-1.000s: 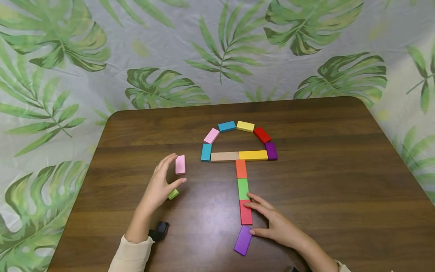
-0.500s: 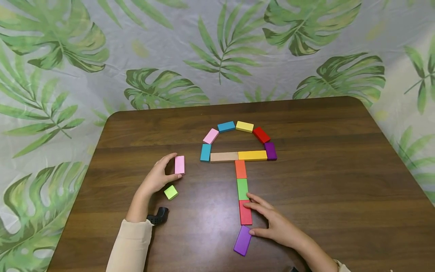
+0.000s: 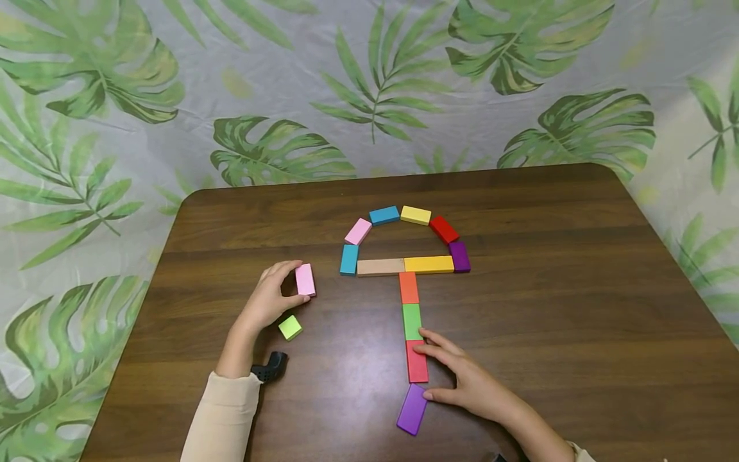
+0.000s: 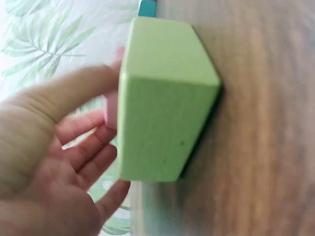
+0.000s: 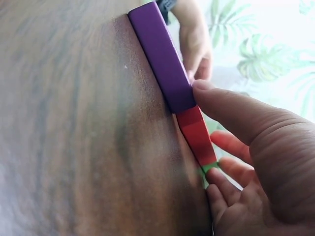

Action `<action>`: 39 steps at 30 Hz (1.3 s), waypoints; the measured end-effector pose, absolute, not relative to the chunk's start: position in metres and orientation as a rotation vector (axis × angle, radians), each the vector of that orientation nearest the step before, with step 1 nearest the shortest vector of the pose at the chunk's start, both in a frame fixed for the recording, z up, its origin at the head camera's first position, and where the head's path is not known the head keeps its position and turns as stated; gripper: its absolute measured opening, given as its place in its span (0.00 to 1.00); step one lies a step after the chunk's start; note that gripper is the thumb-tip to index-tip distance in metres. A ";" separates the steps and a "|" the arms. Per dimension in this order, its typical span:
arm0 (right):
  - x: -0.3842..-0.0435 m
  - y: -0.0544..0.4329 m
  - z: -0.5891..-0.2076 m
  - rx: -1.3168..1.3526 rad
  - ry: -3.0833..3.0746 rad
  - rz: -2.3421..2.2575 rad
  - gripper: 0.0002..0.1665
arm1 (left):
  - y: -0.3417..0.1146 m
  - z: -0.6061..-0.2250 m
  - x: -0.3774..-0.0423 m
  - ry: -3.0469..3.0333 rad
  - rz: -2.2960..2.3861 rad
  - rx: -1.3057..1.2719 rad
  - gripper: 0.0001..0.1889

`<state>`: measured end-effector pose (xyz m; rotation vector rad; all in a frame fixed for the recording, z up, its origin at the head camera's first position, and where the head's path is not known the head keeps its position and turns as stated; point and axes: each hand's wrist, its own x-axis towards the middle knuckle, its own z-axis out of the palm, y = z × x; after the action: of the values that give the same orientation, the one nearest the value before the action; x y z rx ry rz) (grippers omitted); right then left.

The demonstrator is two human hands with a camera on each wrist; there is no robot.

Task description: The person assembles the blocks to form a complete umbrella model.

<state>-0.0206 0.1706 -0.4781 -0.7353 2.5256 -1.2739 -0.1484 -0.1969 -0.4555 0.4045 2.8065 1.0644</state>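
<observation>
My left hand [image 3: 265, 303] pinches a pink block [image 3: 306, 280] at its two ends, between thumb and fingers, on the left part of the table. Just nearer to me lies a lime-green block [image 3: 290, 327]; in the left wrist view this green block [image 4: 157, 123] covers much of the pink one. My right hand [image 3: 470, 380] lies beside a column of blocks, its fingertips at the red block [image 3: 417, 369] and the green block [image 3: 412, 321]. Its thumb touches the edge of a slanted purple block [image 3: 412, 410], seen large in the right wrist view.
An orange block [image 3: 408, 287] tops the column, under a bar of a tan block [image 3: 381, 267] and a yellow block [image 3: 429, 264]. Several coloured blocks arch above that bar, from a blue block [image 3: 349, 260] to a dark purple block [image 3: 459, 256]. The wooden table [image 3: 554, 289] meets a leaf-print cloth [image 3: 404, 83].
My left hand has closed its thumb and fingers onto the pink block, which has turned slightly. The lime-green block has come into fuller view. My right hand has stayed put.
</observation>
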 end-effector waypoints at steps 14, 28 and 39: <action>-0.020 0.171 -0.478 -0.738 2.518 -1.280 0.38 | -0.170 -0.435 -0.117 2.788 1.288 0.410 0.35; -0.020 0.170 -0.478 -0.734 2.517 -1.282 0.38 | -0.135 -0.420 -0.066 2.856 1.389 0.496 0.36; -0.020 0.170 -0.479 -0.766 2.541 -1.287 0.38 | -0.111 -0.433 -0.020 2.744 1.358 0.496 0.38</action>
<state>-0.0201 0.1703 -0.4793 -0.7660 2.5409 -1.2868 -0.0198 -0.1114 -0.4335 0.4961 2.7445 1.3584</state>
